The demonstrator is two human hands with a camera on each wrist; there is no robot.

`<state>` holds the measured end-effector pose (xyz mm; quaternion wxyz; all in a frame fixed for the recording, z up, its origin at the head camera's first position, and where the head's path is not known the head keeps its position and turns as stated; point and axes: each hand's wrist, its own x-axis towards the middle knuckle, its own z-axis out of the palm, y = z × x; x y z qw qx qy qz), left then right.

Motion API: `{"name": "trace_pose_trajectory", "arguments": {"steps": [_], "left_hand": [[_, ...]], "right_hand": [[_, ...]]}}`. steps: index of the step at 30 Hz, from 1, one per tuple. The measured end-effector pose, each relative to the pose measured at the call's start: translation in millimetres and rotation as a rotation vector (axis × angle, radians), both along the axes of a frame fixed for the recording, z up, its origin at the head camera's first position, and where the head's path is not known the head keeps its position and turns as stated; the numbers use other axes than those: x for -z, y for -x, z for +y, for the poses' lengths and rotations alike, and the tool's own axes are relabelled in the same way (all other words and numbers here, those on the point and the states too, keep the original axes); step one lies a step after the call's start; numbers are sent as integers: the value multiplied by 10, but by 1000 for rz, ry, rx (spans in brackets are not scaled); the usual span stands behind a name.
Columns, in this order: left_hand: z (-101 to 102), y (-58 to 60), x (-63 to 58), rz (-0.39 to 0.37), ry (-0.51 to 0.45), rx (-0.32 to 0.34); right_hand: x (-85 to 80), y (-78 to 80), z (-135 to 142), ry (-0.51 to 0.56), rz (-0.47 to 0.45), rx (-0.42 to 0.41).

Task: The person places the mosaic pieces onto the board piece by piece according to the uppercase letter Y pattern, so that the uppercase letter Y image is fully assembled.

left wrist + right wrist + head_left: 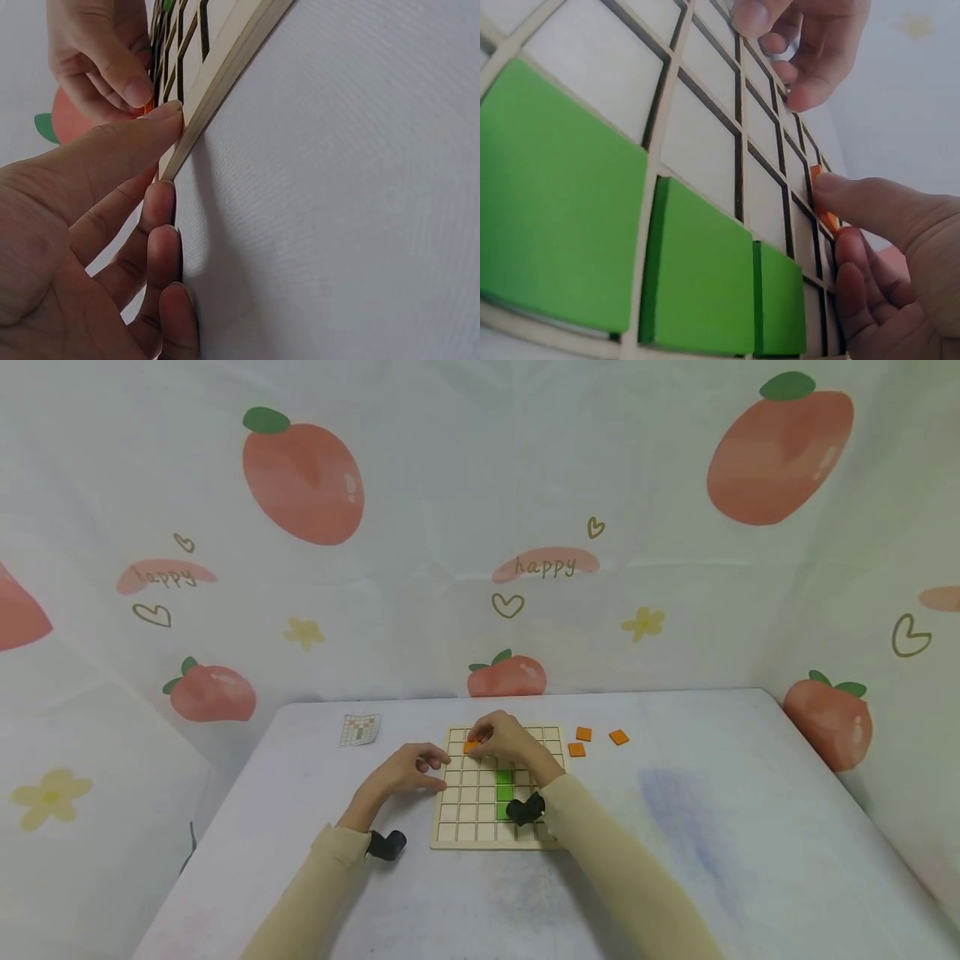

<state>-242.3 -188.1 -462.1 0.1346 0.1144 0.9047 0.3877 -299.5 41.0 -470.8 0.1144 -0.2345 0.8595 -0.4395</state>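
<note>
A wooden grid board [467, 832] lies flat on the table, with several green square tiles [505, 793] in one column of its cells. Near the board's back left corner, my right hand [510, 739] pinches an orange square tile [470, 747] between thumb and fingers. That orange tile [824, 201] stands tilted at a cell in the right wrist view. My left hand [408, 770] is at the board's left edge, its thumb [142, 135] at the rim and its fingers loosely bent beside it. My right hand and sleeve cover part of the board.
Three loose orange tiles [583, 734] lie on the table just right of the board's back corner. A small card [360, 730] printed with a coloured grid is at the back left. Behind the white table [712, 827] hangs a fruit-patterned cloth [420, 527].
</note>
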Motion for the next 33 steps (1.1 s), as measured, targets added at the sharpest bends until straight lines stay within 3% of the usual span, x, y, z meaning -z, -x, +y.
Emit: {"name": "trace_pose_trajectory", "arguments": {"steps": [22,33], "left_hand": [[-25,31,11,-11,-14,3],[-13,12,4,-16,-24,-1]], "right_hand": [[-29,7,21,27,46,-39],[-96,-16,429,124,78,-131]]}}
